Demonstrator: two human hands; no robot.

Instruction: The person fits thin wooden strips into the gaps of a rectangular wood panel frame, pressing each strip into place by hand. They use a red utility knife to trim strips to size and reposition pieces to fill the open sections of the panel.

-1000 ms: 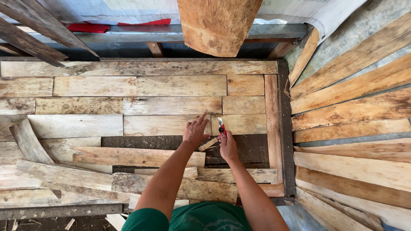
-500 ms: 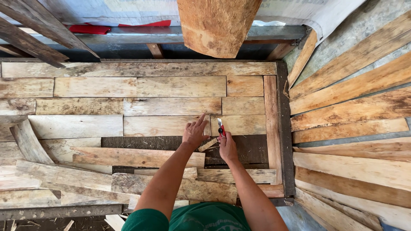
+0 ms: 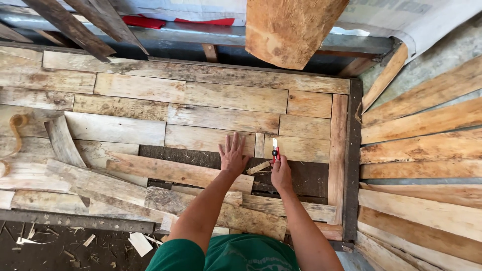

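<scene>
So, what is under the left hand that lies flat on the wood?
The left hand presses flat on a pale wooden plank, its heel over the dark board below. The wood directly beneath the palm is covered. The right hand holds a red marker beside it.

soft, even daylight fills the scene, bright without harsh glare. shadows are faint and short: a thin dark edge under the loose planks (image 3: 175, 170) and beneath the hands, deeper shade in the gap below the metal rail (image 3: 201, 35) at the top. focus is sharp across the middle, wood grain crisp. the wide lens bends straight boards (image 3: 427, 150) outward at the right edge.
</scene>
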